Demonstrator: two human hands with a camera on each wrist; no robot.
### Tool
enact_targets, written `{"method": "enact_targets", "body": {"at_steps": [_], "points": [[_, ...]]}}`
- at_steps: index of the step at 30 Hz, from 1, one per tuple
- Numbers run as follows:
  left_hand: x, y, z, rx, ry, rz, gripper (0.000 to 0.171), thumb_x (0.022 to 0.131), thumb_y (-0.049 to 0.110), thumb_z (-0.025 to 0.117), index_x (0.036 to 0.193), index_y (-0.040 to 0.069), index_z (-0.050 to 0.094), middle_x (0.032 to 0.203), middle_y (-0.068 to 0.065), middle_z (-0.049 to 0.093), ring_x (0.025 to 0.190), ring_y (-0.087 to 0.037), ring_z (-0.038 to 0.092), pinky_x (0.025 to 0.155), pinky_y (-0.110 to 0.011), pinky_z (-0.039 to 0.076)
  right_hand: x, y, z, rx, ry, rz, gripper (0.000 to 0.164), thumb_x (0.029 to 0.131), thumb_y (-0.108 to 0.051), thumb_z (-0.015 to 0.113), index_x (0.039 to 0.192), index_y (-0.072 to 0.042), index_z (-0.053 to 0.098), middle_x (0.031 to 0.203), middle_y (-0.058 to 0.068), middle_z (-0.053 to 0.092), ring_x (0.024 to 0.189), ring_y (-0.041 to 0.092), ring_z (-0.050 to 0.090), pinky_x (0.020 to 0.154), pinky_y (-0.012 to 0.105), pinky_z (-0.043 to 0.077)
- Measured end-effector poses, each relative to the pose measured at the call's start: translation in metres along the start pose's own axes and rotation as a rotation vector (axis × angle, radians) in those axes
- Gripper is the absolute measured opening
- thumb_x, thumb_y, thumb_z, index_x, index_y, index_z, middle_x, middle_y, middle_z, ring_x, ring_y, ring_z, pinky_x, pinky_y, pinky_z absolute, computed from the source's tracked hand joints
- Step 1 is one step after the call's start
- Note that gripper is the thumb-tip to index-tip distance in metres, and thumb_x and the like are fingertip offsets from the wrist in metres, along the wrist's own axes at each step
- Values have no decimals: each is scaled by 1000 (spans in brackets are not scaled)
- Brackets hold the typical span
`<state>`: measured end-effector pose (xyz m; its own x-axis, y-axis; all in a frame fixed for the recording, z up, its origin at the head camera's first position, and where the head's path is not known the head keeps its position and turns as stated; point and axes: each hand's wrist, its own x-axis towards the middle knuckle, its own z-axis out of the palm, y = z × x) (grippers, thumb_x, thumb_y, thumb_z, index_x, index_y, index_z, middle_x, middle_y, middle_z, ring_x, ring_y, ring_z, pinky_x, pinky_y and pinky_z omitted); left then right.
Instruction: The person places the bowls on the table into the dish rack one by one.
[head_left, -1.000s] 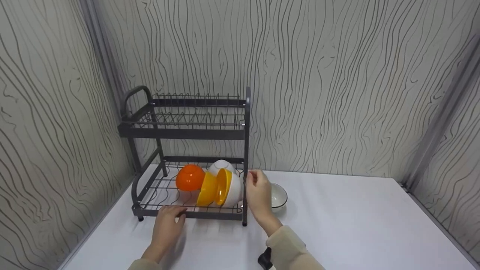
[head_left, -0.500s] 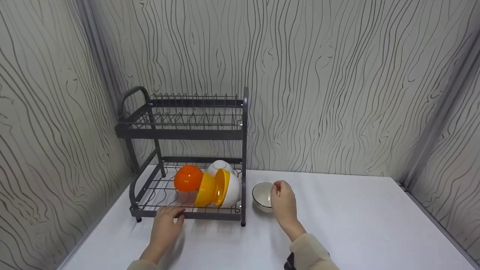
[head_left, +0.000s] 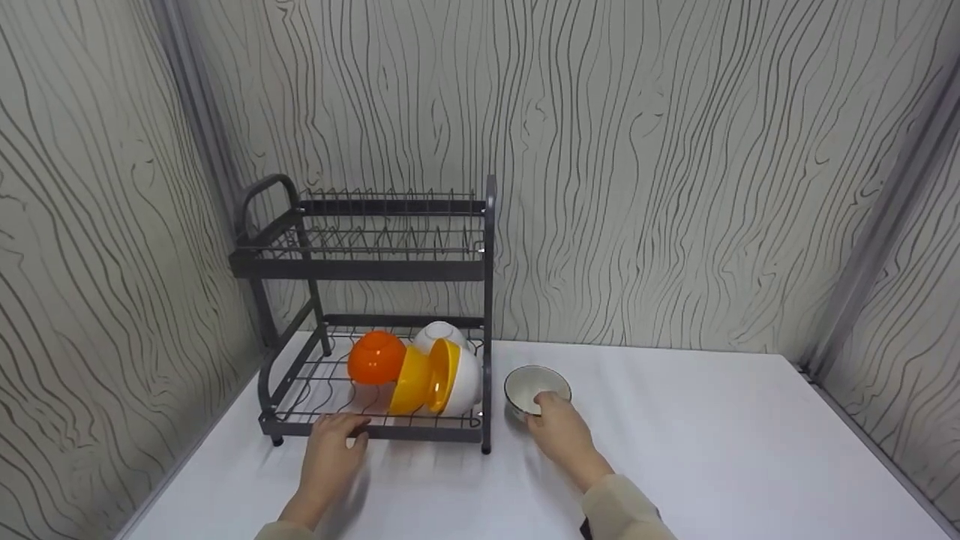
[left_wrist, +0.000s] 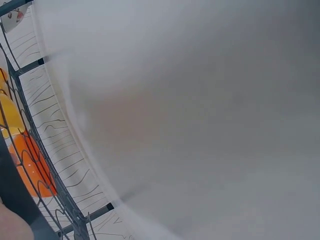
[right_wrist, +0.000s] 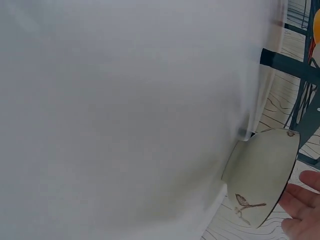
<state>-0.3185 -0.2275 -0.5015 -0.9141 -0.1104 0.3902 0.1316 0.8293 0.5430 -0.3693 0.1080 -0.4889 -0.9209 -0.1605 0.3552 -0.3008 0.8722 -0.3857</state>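
My right hand [head_left: 564, 436] is at the near right rim of a small white bowl [head_left: 525, 384] with a dark edge line, which stands upright on the table. One fingertip reaches over the rim, and the other fingers lie at the outer side. In the right wrist view the bowl's patterned outer wall [right_wrist: 262, 175] shows beside the spread fingers [right_wrist: 297, 200]. My left hand [head_left: 330, 457] rests its fingers on the front bar of the dark two-tier dish rack [head_left: 420, 433]. In the left wrist view only a bit of that hand [left_wrist: 12, 225] shows.
On the rack's lower tier sit an orange bowl [head_left: 376, 358], a yellow bowl [head_left: 410, 382], a tilted white bowl with yellow inside [head_left: 466, 381] and a white bowl [head_left: 439, 335] behind. The rack's upper tier [head_left: 360, 270] has wire slots. Patterned walls [head_left: 675, 187] enclose the white table [head_left: 712, 450].
My right hand has moved away from the rack's right side and then down to the white bowl's rim. The left hand stays on the rack's front bar.
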Motion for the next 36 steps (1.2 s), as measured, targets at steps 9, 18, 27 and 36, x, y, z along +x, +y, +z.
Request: {"method": "enact_targets", "body": {"at_steps": [9,18,27,36], "points": [[-1,0,-2,0,-4,-10,24,83,12,63,106,11,67,113,-6,66,116,-30,54,114,-53,23,3,7,11,-183,-70,-95,11,78,-11,65,87,-4,62,80,11,66,75,27,63,70,42,53],[0,2,-1,1,12,-1,24,82,11,64,105,11,67,111,-6,66,115,-29,55,114,-52,23,6,11,15,-309,-8,-141,5,76,-4,67,81,-6,65,75,10,68,69,25,63,67,38,54],[-2,3,-1,10,5,-32,23,82,11,63,106,12,67,111,-4,66,115,-27,55,115,-50,22,6,19,22,-370,48,-174,7,74,-10,70,78,-9,65,72,6,68,63,20,60,59,33,52],[-3,2,-2,13,0,-25,24,83,11,63,107,12,67,112,-4,66,116,-27,54,115,-51,23,2,29,20,-342,120,-222,10,72,-9,71,73,-9,62,66,4,65,58,18,57,54,31,49]]}}
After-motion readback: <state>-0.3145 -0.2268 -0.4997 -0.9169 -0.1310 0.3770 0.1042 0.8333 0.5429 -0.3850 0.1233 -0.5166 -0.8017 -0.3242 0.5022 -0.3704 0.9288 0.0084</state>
